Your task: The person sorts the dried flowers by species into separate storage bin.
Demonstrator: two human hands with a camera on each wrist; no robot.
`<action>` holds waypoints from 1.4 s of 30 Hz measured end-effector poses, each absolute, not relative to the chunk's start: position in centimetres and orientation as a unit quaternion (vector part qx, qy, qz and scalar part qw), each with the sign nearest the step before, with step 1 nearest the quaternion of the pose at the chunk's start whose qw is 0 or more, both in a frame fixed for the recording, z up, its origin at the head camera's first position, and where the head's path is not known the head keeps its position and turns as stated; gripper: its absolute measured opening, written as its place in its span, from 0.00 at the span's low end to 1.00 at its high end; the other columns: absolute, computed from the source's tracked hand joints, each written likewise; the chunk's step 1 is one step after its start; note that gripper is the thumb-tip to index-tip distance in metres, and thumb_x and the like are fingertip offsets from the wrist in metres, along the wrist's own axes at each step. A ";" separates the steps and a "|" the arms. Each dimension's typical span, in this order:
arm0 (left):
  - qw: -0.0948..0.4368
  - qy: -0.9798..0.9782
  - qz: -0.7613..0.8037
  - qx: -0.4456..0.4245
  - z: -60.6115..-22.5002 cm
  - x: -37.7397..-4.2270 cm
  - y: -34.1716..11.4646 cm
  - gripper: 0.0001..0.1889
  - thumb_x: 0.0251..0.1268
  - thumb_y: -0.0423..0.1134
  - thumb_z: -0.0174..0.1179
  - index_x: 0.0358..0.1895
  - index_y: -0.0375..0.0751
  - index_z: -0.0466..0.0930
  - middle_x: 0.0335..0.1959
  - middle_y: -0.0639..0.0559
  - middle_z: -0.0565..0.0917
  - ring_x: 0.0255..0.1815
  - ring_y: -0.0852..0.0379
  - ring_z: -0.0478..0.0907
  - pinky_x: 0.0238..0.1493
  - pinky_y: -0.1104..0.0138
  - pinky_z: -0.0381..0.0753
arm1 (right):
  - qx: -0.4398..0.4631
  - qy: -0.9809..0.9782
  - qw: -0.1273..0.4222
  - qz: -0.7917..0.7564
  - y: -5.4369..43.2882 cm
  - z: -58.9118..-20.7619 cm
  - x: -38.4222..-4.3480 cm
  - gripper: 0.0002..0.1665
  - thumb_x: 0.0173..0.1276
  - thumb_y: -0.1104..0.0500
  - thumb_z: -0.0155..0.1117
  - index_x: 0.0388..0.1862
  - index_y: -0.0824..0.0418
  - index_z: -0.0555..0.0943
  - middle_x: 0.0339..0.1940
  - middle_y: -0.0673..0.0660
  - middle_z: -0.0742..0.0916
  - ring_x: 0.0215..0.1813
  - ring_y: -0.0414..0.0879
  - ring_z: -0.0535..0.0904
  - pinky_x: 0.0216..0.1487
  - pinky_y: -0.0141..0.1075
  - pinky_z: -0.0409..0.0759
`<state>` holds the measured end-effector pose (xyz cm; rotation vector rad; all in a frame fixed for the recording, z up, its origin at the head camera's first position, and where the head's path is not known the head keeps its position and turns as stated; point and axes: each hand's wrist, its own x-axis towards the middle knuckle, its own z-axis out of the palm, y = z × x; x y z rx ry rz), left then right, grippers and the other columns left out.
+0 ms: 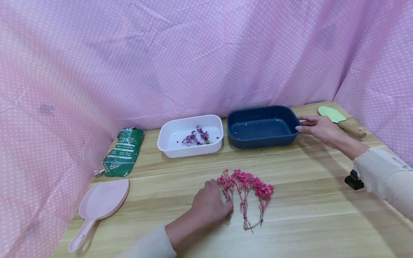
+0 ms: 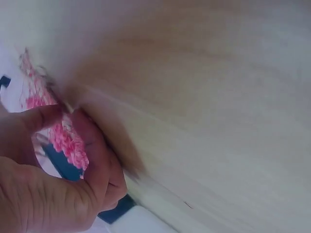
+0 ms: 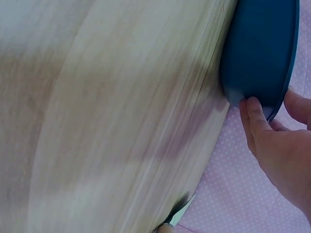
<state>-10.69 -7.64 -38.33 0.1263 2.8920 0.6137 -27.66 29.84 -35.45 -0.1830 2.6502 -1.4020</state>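
Three sprigs of pink dried flowers [image 1: 244, 181] lie fanned out on the wooden table. My left hand [image 1: 210, 203] pinches the leftmost sprig [image 1: 227, 184] by its stem, thumb against fingers; the left wrist view shows pink blossoms [image 2: 68, 143] behind those fingers. At the back, my right hand [image 1: 321, 130] holds the right end of a dark blue tub [image 1: 262, 141], thumb at the rim and fingertips against the outer wall, as the right wrist view also shows. A few tiny petals lie inside the blue tub.
Left of the blue tub stands a white tub [image 1: 190, 152] with purple dried flowers [image 1: 196, 137] in it. A green packet [image 1: 125, 152] and a pink dustpan-shaped scoop [image 1: 102, 200] lie at the left. A green-bladed trowel [image 1: 332, 114] lies at the far right. Pink dotted cloth [image 1: 193, 53] hangs behind.
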 end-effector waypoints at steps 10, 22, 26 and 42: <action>0.069 0.949 0.294 0.091 -37.1 -11.0 -10.1 0.08 0.50 0.24 0.63 0.29 0.38 0.74 0.20 0.54 0.73 0.20 0.59 0.69 0.18 0.71 0.72 | -0.053 0.880 0.064 -0.467 29.7 -35.5 -27.7 0.41 0.68 0.46 0.62 0.72 0.67 0.63 0.60 0.69 0.78 0.40 0.20 0.73 0.41 0.17 0.74; 0.130 0.829 0.542 0.058 -34.8 -11.6 -10.1 0.12 0.56 0.25 0.65 0.44 0.34 0.77 0.28 0.48 0.84 0.27 0.57 0.81 0.31 0.63 0.86 | -0.052 0.873 0.071 -0.480 29.9 -35.7 -27.5 0.41 0.69 0.47 0.62 0.73 0.66 0.62 0.61 0.69 0.77 0.41 0.22 0.75 0.42 0.18 0.76; 0.172 0.780 0.601 0.018 -33.4 -12.0 -9.7 0.16 0.58 0.27 0.65 0.50 0.34 0.76 0.32 0.45 0.85 0.29 0.55 0.83 0.35 0.57 0.87 | -0.051 0.872 0.071 -0.482 29.8 -35.7 -27.5 0.41 0.69 0.47 0.62 0.73 0.65 0.62 0.62 0.70 0.76 0.41 0.22 0.75 0.42 0.19 0.76; 0.157 0.736 0.659 -0.015 -31.9 -19.1 -7.7 0.16 0.61 0.25 0.61 0.52 0.29 0.74 0.38 0.37 0.85 0.27 0.55 0.83 0.39 0.60 0.87 | -0.048 0.858 0.064 -0.508 29.8 -36.1 -27.3 0.40 0.69 0.49 0.63 0.72 0.66 0.63 0.61 0.67 0.77 0.42 0.23 0.75 0.45 0.21 0.78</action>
